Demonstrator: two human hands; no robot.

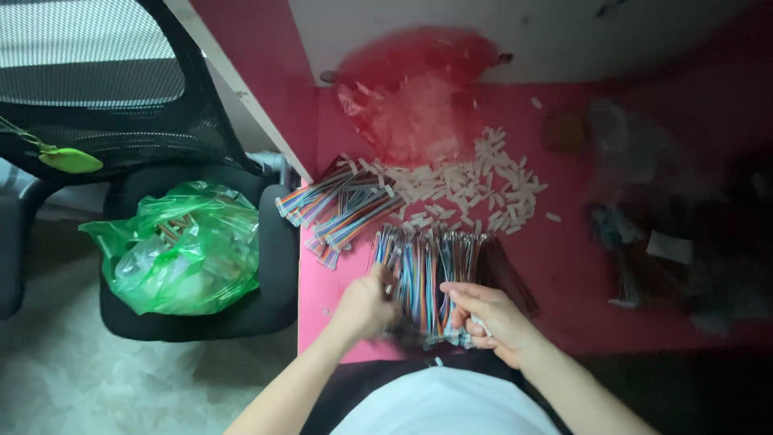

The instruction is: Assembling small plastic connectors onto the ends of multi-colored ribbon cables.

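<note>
Pink tabletop [564,274] fills the middle of the view, dim and shadowy along its far right side. Above it sits a pale wall panel [564,32]. Off to the left, a black mesh-backed office chair [97,89] stands on a light, mottled floor [64,379], which catches the brightest light.

Head view, looking straight down

One close camera faces the pink table [564,282] edge, with a black chair [266,242] at left.
</note>
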